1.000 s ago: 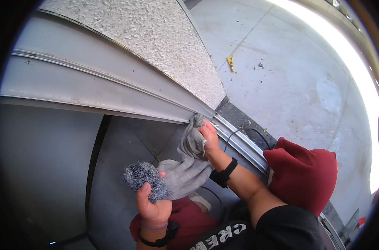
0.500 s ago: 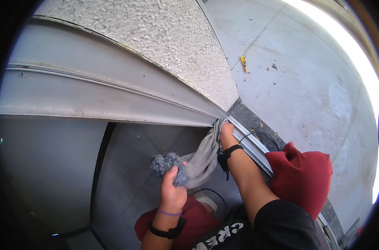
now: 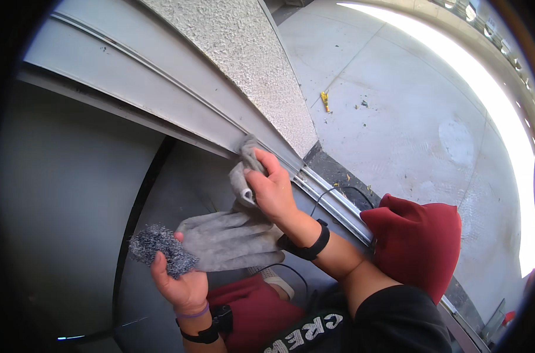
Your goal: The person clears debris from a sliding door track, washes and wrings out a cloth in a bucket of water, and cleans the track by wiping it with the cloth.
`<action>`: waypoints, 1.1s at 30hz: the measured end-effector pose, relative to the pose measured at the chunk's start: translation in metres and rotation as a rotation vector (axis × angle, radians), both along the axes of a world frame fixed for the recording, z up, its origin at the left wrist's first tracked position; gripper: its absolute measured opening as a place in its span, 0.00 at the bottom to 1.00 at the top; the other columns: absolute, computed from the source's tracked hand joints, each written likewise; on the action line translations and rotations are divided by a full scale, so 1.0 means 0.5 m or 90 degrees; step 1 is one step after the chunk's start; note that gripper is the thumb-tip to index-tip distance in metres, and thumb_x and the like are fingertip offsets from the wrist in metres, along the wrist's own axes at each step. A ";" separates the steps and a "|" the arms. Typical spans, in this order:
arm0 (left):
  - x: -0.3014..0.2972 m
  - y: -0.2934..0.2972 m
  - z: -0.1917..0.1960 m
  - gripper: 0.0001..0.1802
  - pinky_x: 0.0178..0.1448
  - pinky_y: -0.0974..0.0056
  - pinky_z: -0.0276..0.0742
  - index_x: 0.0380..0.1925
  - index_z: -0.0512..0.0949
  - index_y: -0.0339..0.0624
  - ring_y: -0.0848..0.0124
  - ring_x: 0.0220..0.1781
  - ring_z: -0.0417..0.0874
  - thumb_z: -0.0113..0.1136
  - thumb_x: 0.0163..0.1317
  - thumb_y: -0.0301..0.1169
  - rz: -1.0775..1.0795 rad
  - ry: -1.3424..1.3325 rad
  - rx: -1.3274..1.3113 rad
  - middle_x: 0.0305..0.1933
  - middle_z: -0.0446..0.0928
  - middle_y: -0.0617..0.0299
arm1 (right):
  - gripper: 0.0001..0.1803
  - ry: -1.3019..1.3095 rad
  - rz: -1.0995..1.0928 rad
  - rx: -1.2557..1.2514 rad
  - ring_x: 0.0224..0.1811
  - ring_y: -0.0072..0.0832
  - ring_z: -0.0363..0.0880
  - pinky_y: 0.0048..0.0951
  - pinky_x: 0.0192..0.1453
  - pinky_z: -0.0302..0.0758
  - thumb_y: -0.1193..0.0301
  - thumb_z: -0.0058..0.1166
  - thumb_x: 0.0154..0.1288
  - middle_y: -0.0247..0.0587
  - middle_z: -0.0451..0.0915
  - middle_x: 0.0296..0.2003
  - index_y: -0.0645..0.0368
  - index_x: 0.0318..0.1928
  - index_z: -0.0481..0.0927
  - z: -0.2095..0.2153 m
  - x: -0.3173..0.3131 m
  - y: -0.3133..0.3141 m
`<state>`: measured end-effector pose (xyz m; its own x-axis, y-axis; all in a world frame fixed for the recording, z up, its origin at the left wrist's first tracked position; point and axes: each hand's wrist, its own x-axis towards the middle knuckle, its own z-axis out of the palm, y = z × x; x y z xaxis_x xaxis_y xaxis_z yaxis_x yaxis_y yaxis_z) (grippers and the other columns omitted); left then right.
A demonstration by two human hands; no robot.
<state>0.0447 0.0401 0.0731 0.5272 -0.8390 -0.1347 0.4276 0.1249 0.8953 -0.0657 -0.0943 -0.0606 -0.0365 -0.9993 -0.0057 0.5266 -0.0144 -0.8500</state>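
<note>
Evidently, the right hand (image 3: 272, 187) is pinching a grey cloth (image 3: 226, 242), perhaps bunching it for firmness against the frame (image 3: 161, 103); the left hand (image 3: 186, 288) is clasping a wiry pad (image 3: 158, 250).

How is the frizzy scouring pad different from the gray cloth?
The scouring pad is a dark, silvery, frizzy clump; the cloth is paler gray and smoother. The cloth is bigger and hangs in long folds, while the scouring pad is bunched small. The left hand holds the scouring pad; the right hand grips the cloth. Both are grayish.
</note>
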 end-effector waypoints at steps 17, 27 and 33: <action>-0.078 0.013 0.106 0.34 0.66 0.52 0.61 0.58 0.62 0.41 0.58 0.61 0.66 0.51 0.48 0.39 -0.380 0.152 -0.254 0.58 0.66 0.53 | 0.30 0.675 0.129 -0.824 0.51 0.38 0.70 0.32 0.53 0.69 0.58 0.55 0.60 0.53 0.66 0.49 0.63 0.56 0.64 0.524 -0.157 0.131; -0.063 0.020 0.082 0.21 0.55 0.58 0.71 0.45 0.71 0.37 0.63 0.46 0.77 0.52 0.49 0.32 -0.480 0.226 -0.310 0.43 0.76 0.54 | 0.22 0.516 0.630 -0.092 0.30 0.18 0.75 0.19 0.32 0.72 0.56 0.57 0.59 0.32 0.77 0.32 0.59 0.47 0.73 0.367 -0.286 0.210; -0.008 0.071 0.045 0.19 0.54 0.62 0.71 0.43 0.73 0.37 0.67 0.44 0.77 0.53 0.48 0.29 -0.297 0.086 -0.179 0.40 0.76 0.59 | 0.13 0.527 0.594 -0.181 0.28 0.15 0.71 0.18 0.33 0.70 0.64 0.51 0.64 0.28 0.75 0.27 0.60 0.43 0.76 0.273 -0.317 0.132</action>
